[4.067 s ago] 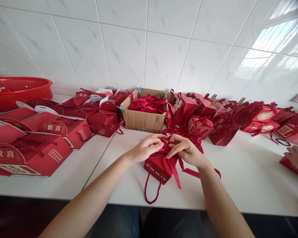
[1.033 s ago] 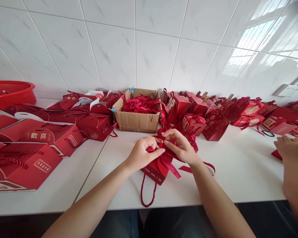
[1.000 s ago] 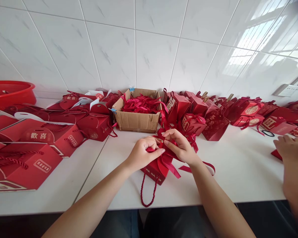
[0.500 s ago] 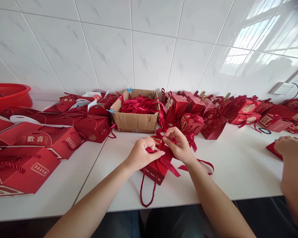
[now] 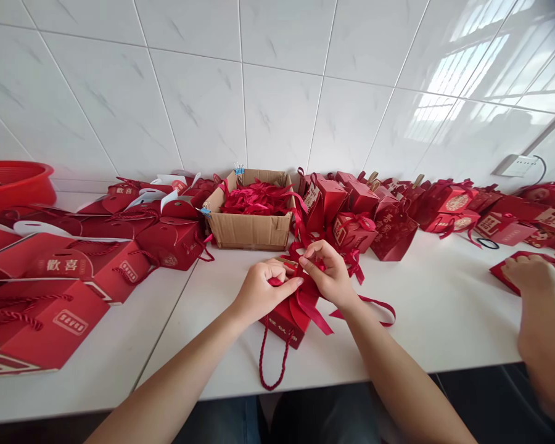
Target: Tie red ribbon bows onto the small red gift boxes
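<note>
The left hand (image 5: pixel 266 287) curls its fingers closed on red ribbon (image 5: pixel 318 316), and the right hand (image 5: pixel 328 277) pinches it between thumb and fingertip, above the small box (image 5: pixel 281 325) near the table (image 5: pixel 425 333) edge. The slick ribbon could slip if either pinch loosens, and an uneven pull might skew the box; its cord (image 5: pixel 272 387), looped toward the edge, might snag. A tangle (image 5: pixel 354 264) of ribbon crowds the right hand. Behind stands the carton (image 5: pixel 250 231), flanked by left boxes (image 5: pixel 102 268) and right boxes (image 5: pixel 335 197); a co-worker's hand (image 5: pixel 534 274) works at far right.
</note>
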A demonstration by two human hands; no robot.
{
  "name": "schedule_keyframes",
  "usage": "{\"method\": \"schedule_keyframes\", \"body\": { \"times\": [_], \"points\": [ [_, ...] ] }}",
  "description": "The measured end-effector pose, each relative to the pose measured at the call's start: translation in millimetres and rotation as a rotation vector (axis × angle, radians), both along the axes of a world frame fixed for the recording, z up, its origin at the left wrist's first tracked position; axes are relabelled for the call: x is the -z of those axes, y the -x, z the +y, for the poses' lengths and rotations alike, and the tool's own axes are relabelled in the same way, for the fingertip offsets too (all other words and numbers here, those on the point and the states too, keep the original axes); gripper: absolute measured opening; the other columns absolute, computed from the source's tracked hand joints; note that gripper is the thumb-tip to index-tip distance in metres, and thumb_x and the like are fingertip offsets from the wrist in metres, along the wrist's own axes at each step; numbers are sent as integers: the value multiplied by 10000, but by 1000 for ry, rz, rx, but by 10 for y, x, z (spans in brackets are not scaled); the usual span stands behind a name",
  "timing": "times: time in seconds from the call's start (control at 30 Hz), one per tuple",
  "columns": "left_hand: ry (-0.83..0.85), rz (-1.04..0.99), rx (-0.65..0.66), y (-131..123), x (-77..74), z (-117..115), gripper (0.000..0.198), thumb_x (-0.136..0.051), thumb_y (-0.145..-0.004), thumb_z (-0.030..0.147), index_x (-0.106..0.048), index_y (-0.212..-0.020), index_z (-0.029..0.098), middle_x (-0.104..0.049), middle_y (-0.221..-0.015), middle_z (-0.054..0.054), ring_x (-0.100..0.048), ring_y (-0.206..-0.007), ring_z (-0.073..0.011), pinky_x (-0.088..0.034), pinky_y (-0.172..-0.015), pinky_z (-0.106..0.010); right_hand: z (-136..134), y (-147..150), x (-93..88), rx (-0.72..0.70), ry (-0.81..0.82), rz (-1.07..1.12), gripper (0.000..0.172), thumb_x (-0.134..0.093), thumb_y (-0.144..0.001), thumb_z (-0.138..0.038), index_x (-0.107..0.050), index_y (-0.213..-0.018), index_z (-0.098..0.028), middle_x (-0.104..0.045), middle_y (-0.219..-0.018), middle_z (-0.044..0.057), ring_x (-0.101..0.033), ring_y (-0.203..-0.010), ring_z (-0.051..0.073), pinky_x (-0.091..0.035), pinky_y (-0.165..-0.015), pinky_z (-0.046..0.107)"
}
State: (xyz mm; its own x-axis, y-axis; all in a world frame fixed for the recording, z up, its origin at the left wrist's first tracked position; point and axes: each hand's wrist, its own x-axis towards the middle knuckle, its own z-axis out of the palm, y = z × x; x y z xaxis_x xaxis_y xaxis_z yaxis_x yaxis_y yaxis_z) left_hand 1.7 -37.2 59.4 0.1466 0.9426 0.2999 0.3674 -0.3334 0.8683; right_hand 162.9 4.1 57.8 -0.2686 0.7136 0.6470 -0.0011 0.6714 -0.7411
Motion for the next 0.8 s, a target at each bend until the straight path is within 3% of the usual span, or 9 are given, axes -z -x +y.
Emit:
{"method": "schedule_keyframes", "body": {
  "times": [0.33,0.47,0.57,0.7,0.8],
  "points": [
    [-13,9,-23,-33,-21,-7,471,-646,-709,295,-234,-510,184,-430,-603,19,-556,-727,-138,-414,-665,-246,-17,71,30,118,35,76,145,-589,-839,-249,-467,-776,-203,-513,-753,-2,-491,-700,124,-426,-672,278],
    [73,-157,-21,-22,-57,-21,466,-654,-725,353,-289,-495,178,-474,-582,15,-590,-788,-160,-424,-707,-248,61,3,20,-52,184,80,217,-633,-824,-317,-451,-879,-213,-519,-750,-19,-489,-686,112,-427,-658,266],
    [199,-317,47,36,-105,-6,355,-621,-762,421,-523,-548,156,-586,-647,-5,-575,-721,-138,-429,-696,-248,132,-67,26,-198,310,92,315,-675,-801,-342,-433,-962,-220,-530,-726,-41,-468,-624,89,-405,-602,238],
    [331,-537,59,119,-119,49,301,-646,-736,444,-688,-777,148,-658,-717,-23,-588,-668,-132,-429,-636,-235,181,-86,68,-278,365,123,318,-681,-800,-363,-465,-980,-214,-506,-686,-58,-451,-576,67,-388,-558,210],
    [394,-654,92,147,-93,91,313,-645,-723,454,-649,-692,142,-688,-771,-53,-615,-687,-161,-450,-629,-254,224,-72,91,-227,351,138,280,-581,-861,-445,-483,-975,-208,-520,-660,-48,-501,-603,85,-434,-611,232]
  ]
}}
